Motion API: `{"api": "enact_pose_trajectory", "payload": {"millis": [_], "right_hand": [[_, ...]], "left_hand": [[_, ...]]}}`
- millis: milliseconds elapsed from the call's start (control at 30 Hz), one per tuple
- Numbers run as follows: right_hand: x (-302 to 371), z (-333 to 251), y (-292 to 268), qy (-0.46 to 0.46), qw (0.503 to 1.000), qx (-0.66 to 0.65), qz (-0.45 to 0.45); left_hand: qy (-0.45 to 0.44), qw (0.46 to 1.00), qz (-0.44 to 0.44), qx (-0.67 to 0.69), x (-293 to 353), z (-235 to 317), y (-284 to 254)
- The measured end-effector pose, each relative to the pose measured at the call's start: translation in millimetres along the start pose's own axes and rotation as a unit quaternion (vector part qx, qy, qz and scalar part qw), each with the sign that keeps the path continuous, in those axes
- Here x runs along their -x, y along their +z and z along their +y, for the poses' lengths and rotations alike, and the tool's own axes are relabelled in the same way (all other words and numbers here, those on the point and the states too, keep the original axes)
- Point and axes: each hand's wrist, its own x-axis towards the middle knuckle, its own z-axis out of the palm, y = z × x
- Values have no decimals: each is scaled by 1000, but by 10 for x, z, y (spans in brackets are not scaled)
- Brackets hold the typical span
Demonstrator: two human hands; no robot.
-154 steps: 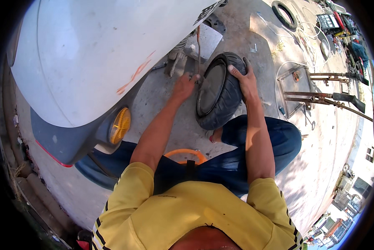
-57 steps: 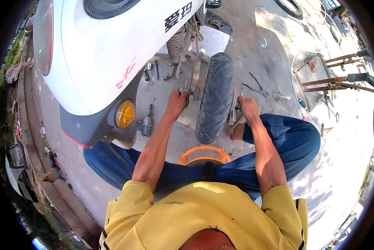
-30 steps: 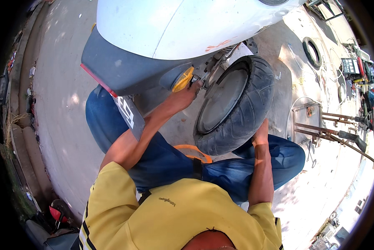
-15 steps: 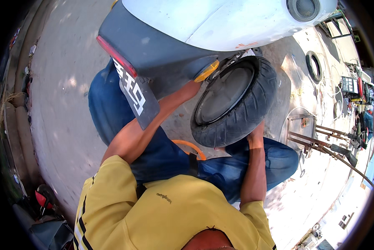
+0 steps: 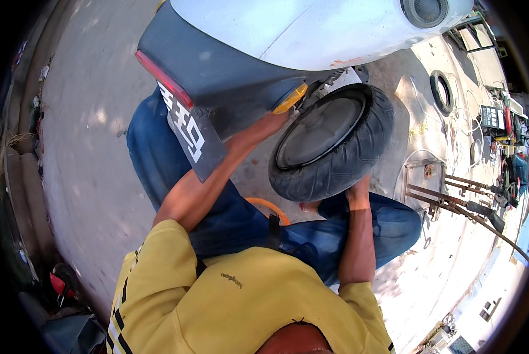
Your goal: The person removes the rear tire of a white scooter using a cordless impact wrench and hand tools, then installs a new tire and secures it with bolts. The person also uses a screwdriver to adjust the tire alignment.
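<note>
A scooter wheel (image 5: 320, 131) with a black tyre leans at a slant under the rear of a white and grey scooter (image 5: 235, 68). My right hand (image 5: 359, 187) is pressed to the tyre's lower right side from below, its fingers hidden behind the rubber. My left arm passes beneath the number plate (image 5: 196, 138). At its end my left hand (image 5: 278, 121) reaches in beside the orange turn signal (image 5: 290, 99), near the wheel's left edge, where the scooter's body hides the fingers. The wheel's smooth grey hub faces up and left.
An orange curved hoop (image 5: 268, 207) lies on the ground between my blue-trousered legs. To the right stand a metal frame (image 5: 425, 173) with rusty rods (image 5: 453, 206) and a loose tyre (image 5: 442, 93). Tools and clutter line the far right; a kerb (image 5: 34, 194) runs along the left.
The wheel has tilted and turned slightly, so more of its hub face shows. My right hand has shifted a little up and left with it; my left hand has moved slightly right.
</note>
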Motion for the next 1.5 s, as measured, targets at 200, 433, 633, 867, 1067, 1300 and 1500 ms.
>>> {"api": "enact_pose_trajectory", "payload": {"millis": [200, 433, 633, 867, 1067, 1300, 1500], "right_hand": [[-38, 44, 62, 22, 998, -23, 61], [-124, 184, -147, -20, 998, -64, -6], [-92, 100, 25, 23, 999, -25, 16], [-286, 201, -89, -34, 998, 10, 57], [-96, -156, 117, -22, 989, 107, 100], [-124, -75, 99, 41, 994, 74, 72], [-264, 149, 69, 61, 995, 31, 74]], "left_hand": [[64, 995, 54, -52, -72, -45, 8], [66, 997, 44, -16, -84, -159, 139], [145, 982, 94, -74, 18, 33, 26], [43, 998, 23, 26, -113, -19, 33], [42, 994, 3, 101, -16, 96, -10], [64, 996, 19, 53, -36, 98, -25], [67, 998, 13, -9, -120, 56, -45]]}}
